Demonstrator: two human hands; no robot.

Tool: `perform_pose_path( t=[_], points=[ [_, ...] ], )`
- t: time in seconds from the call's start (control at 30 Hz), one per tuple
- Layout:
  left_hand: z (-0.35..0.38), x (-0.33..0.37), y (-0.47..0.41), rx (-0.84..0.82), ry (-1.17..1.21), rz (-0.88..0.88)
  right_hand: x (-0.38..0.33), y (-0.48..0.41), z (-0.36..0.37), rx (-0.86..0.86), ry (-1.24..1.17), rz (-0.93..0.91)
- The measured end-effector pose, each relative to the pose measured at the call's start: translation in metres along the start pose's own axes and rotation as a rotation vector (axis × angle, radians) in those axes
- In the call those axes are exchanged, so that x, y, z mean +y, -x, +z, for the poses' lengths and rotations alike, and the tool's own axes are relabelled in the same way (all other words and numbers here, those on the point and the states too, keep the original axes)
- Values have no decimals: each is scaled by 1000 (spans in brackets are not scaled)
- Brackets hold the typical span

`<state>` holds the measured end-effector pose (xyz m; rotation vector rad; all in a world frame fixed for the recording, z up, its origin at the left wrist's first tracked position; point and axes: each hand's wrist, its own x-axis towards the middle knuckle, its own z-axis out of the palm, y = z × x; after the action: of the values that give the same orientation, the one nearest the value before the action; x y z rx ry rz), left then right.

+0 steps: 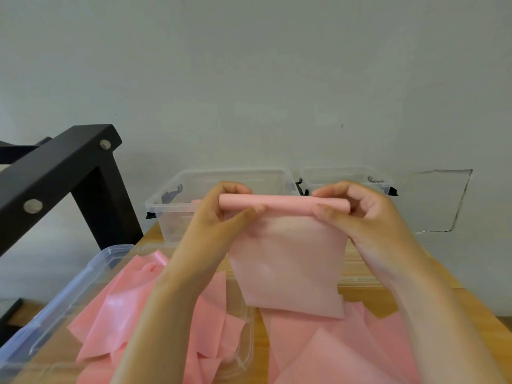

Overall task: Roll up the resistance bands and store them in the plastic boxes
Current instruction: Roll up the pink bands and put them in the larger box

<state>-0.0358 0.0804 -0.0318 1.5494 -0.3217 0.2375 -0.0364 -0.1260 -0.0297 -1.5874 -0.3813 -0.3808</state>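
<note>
From the head camera, the left hand (230, 209) and right hand (360, 212) pinch a pink band (288, 261), held above the table (360, 297), its top already rolled. Rolling is underway; next, wind in the hanging tail, then drop it into the clear box (177, 206) behind.

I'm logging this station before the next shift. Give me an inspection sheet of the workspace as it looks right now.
Surface: wooden table, mostly covered with bands.
Job's things: pink band held up, top edge rolled into a tube, the rest hanging loose; two clear boxes, left box and right box, at the wall, lids off; contents unclear.
Clutter: loose pink bands in a large clear bin at near left, more bands spread on the table.
Grippers: left hand and right hand pinch the roll's ends with their fingers.
Cables: nothing seen.
Surroundings: black metal frame at left; grey wall with a cracked patch.
</note>
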Motion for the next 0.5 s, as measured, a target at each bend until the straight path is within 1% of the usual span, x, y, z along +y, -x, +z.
perform_pose_path(
  t=[0.1,0.2,0.27,0.33,0.4,0.5],
  points=[
    [-1,-1,0,-59,-26,-67,-3,1,-3,-12,21,-49],
    [-1,0,-1,-33,3,-7,-1,1,-2,-26,28,-39],
    [-1,0,-1,-1,36,43,0,1,0,3,-20,5],
    [0,0,-1,36,57,66,1,0,1,70,-117,56],
    [1,-1,-1,81,66,77,2,-2,2,181,-192,78],
    [7,0,-1,133,2,107,4,-3,5,298,-177,55]
  ],
)
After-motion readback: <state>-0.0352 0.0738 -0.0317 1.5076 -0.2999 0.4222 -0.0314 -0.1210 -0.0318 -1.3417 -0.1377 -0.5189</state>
